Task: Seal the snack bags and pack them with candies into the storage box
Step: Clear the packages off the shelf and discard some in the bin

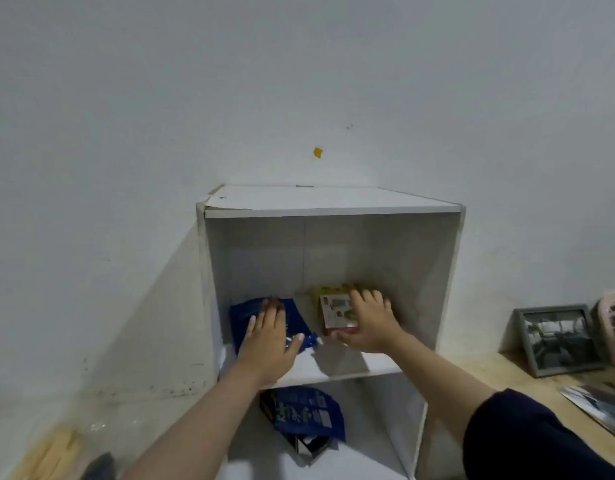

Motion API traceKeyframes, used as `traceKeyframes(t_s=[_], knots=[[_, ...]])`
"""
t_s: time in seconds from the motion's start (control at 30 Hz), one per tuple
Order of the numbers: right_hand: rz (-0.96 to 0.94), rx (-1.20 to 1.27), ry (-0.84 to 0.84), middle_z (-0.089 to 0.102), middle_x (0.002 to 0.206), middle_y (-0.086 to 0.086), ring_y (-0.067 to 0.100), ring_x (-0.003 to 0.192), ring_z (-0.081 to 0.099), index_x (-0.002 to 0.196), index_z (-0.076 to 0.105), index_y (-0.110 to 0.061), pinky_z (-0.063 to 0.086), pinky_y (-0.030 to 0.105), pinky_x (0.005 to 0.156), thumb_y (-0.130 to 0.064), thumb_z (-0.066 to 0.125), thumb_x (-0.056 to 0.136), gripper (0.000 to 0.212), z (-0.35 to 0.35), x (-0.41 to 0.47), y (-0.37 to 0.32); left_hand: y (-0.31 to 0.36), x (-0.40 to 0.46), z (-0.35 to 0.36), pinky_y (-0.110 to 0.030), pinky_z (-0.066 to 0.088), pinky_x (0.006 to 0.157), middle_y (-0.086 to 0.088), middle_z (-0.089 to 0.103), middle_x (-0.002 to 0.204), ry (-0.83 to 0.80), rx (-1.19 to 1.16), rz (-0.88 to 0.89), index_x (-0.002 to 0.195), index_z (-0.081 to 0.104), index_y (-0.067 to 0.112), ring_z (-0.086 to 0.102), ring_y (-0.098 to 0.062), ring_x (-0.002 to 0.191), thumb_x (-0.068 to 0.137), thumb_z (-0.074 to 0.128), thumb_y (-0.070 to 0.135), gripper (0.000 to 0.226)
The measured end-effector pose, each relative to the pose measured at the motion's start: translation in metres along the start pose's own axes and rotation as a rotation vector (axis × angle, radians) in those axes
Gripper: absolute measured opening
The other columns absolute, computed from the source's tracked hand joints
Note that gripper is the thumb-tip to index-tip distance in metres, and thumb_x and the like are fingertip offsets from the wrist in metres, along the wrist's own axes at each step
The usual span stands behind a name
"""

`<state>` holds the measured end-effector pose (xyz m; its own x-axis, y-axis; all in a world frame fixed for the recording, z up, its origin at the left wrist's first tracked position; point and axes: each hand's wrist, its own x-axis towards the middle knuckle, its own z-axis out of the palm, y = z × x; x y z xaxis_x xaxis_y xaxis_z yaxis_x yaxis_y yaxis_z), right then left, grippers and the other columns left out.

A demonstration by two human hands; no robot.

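left hand [269, 336] lies flat, fingers straight, on blue bag [245, 320]; right hand [370, 325] grips yellow bag [335, 311] on shelf [333, 367].

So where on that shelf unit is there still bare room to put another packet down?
The top of the shelf unit is bare. On the upper shelf, the strip between the blue bag under the left hand and the yellow packet held by the right hand is narrow. The lower shelf, right of the other blue bag, looks free.
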<state>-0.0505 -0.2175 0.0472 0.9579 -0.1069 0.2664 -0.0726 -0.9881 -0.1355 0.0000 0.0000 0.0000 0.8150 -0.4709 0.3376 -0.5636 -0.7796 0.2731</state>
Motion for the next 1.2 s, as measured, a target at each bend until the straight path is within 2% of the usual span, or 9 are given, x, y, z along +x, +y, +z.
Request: traceKeyframes(t_s=[0.07,0.17,0.3,0.4,0.47,0.6,0.83,1.07,1.2], knots=[[0.077,0.118,-0.095,0.035,0.145,0.006,0.031,0.137,0.027,0.139,0.031,-0.025,0.026,0.051,0.112,-0.077,0.061,0.057,0.101,0.006,0.029,0.009,-0.007,0.019,0.012,-0.039,-0.003,0.117,-0.005,-0.002,0.16,0.006,-0.001,-0.031,0.151,0.003,0.011,-0.007,-0.02,0.147,0.096,0.026,0.052,0.072],[0.12,0.087,-0.226,0.0,0.16,-0.001,0.027,0.147,0.0,0.148,0.001,-0.034,0.007,0.053,0.117,-0.076,0.066,0.056,0.121,0.009,0.076,0.024,-0.02,0.046,0.026,-0.04,-0.001,0.118,-0.004,0.001,0.16,-0.039,-0.01,-0.071,0.151,0.006,0.012,-0.003,-0.02,0.147,0.096,0.03,0.051,0.072],[0.085,-0.03,-0.283,-0.002,0.161,-0.002,0.026,0.147,-0.002,0.149,-0.003,-0.038,-0.001,0.058,0.114,-0.074,0.073,0.046,0.133,0.015,0.109,0.038,-0.035,0.061,0.046,-0.044,-0.004,0.119,-0.004,-0.008,0.16,-0.184,0.05,-0.108,0.151,-0.002,0.015,-0.009,-0.022,0.147,0.092,0.031,0.059,0.081],[0.087,-0.066,-0.333,0.025,0.155,-0.002,0.027,0.142,0.026,0.147,0.011,-0.04,0.022,0.054,0.113,-0.082,0.069,0.038,0.13,0.018,0.116,0.038,-0.038,0.061,0.057,-0.045,-0.01,0.116,-0.005,-0.013,0.159,-0.294,0.089,-0.162,0.151,-0.004,0.018,-0.014,-0.023,0.146,0.092,0.022,0.063,0.079],[0.152,0.065,-0.405,0.061,0.122,-0.006,0.018,0.106,0.063,0.135,0.035,-0.04,0.052,0.036,0.084,-0.083,0.069,0.036,0.113,0.024,0.114,0.037,-0.038,0.061,0.058,-0.046,-0.01,0.117,-0.004,-0.014,0.159,-0.311,0.074,-0.175,0.151,-0.005,0.021,-0.015,-0.024,0.146,0.092,0.022,0.063,0.077],[0.159,0.202,-0.452,0.063,0.114,-0.006,0.009,0.079,0.063,0.131,0.035,-0.039,0.048,0.025,0.062,-0.09,0.061,0.036,0.111,0.034,0.101,0.03,-0.034,0.056,0.055,-0.047,-0.006,0.118,-0.005,-0.014,0.159,-0.315,0.078,-0.183,0.151,-0.004,0.023,-0.013,-0.026,0.146,0.091,0.022,0.063,0.076],[0.204,0.22,-0.518,0.029,0.154,0.001,0.029,0.138,0.032,0.145,0.025,-0.035,0.029,0.044,0.108,-0.089,0.046,0.059,0.104,0.033,0.061,0.024,-0.021,0.035,0.049,-0.05,-0.003,0.116,-0.004,-0.005,0.16,-0.337,0.099,-0.198,0.151,0.005,0.025,-0.006,-0.027,0.147,0.09,0.02,0.064,0.073],[0.137,0.115,-0.425,0.002,0.161,0.0,0.03,0.147,-0.005,0.151,0.002,-0.028,0.004,0.053,0.115,-0.096,0.022,0.059,0.116,0.026,0.004,0.026,-0.002,0.006,0.034,-0.05,-0.005,0.116,-0.006,-0.008,0.16,-0.39,0.094,-0.221,0.151,0.0,0.019,-0.008,-0.024,0.147,0.091,0.019,0.064,0.077],[0.101,0.056,-0.593,-0.008,0.161,0.001,0.033,0.146,-0.011,0.149,-0.01,-0.031,0.005,0.06,0.115,-0.097,0.047,0.042,0.138,0.013,-0.002,0.032,0.007,-0.008,0.019,-0.05,-0.005,0.117,-0.007,-0.013,0.159,-0.428,0.017,-0.234,0.15,-0.005,0.013,-0.013,-0.023,0.146,0.081,0.023,0.079,0.1]])
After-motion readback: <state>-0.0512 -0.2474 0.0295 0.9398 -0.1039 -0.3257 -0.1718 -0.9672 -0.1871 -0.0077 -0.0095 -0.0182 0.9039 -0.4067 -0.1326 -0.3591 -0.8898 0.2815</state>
